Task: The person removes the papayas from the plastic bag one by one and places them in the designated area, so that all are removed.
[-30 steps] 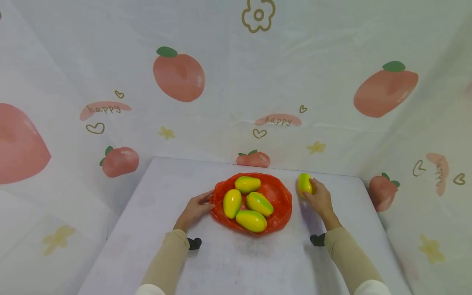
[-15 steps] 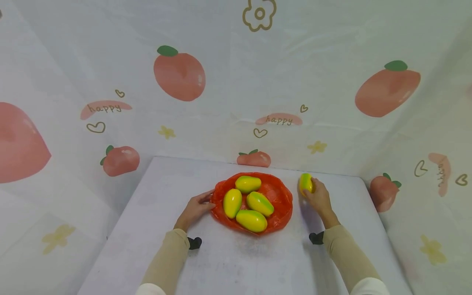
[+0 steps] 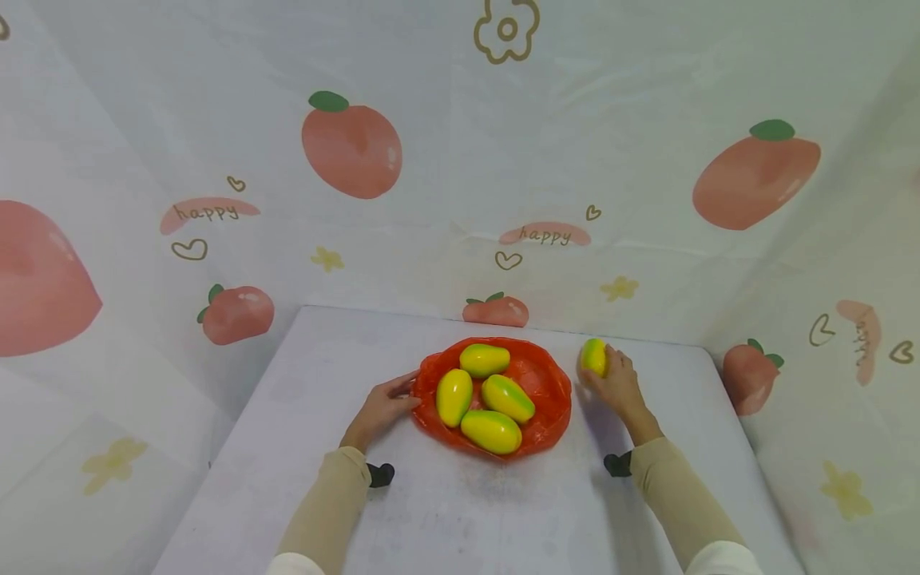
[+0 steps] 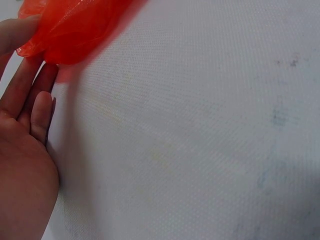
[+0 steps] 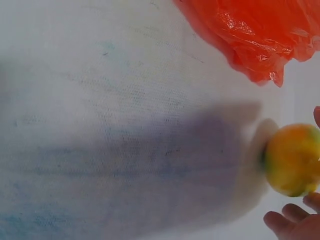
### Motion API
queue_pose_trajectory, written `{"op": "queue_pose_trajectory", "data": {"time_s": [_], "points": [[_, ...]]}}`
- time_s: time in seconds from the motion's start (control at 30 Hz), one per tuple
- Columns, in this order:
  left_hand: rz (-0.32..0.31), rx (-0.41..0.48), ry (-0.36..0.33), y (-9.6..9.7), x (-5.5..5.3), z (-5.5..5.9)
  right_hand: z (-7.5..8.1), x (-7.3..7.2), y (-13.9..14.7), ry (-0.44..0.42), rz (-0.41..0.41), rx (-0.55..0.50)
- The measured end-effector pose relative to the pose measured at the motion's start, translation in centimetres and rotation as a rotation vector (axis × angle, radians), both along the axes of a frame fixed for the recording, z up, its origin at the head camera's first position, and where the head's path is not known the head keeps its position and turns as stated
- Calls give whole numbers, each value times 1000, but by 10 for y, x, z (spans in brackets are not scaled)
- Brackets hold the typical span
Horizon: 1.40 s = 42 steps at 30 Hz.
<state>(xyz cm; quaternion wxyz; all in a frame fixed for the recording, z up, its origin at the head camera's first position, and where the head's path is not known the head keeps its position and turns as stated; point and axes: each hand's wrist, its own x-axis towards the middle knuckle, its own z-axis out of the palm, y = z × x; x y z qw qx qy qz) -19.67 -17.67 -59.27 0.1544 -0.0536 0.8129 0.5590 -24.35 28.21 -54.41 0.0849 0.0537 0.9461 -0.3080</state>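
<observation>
On the far right of the table, my right hand (image 3: 622, 389) holds a yellow-green mango (image 3: 594, 357) between thumb and fingers. In the right wrist view the rounded end of this mango (image 5: 292, 160) shows, with fingertips (image 5: 280, 222) beside it. Left of it lies a red plastic bag (image 3: 553, 399), spread wide with its mouth up. Several more mangoes (image 3: 491, 432) lie inside the bag. At the bag's left rim, my left hand (image 3: 381, 409) has the plastic between thumb and fingers, as the left wrist view shows.
The white table (image 3: 446, 511) ends at a patterned cloth backdrop (image 3: 431, 263) behind and at both sides. Dark wrist-worn pieces (image 3: 618, 465) stick out inward from both sleeves.
The mango in my right hand has turned slightly and looks shorter from above. My left hand and the bag with its mangoes have stayed in place.
</observation>
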Motion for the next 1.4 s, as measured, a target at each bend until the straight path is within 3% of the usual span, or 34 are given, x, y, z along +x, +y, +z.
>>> {"op": "queue_pose_trajectory", "data": {"time_s": [0.67, 0.93, 1.4], "points": [[-10, -9, -10, -1, -1, -4, 11, 7, -11, 31, 64, 269], [-1, -4, -14, 0, -1, -1, 20, 10, -16, 25, 95, 304], [3, -30, -15, 0, -1, 0, 32, 16, -36, 92, 213, 379]]}}
